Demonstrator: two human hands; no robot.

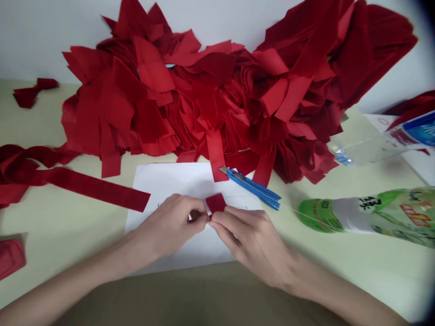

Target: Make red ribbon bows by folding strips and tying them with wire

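Note:
A small piece of dark red ribbon (215, 203) is pinched at its near end between my two hands. My left hand (178, 222) closes on it from the left, thumb and forefinger together. From the right, my right hand (253, 235) grips the same piece, its fingertips meeting those of the left. Both hands are over a white paper sheet (142, 185) with thin printed lines, partly covered by my hands. A blue utility knife (253, 186) lies just beyond my right hand, with its blade end pointing left. The fingers hide the ribbon's near end.
Along the wall spreads a large heap of red ribbon strips (204, 99). A long red ribbon (98, 184) lies at left, and folded red pieces (12, 258) sit nearer. A green-labelled bottle (360, 215) and a clear bottle (384, 140) lie at right.

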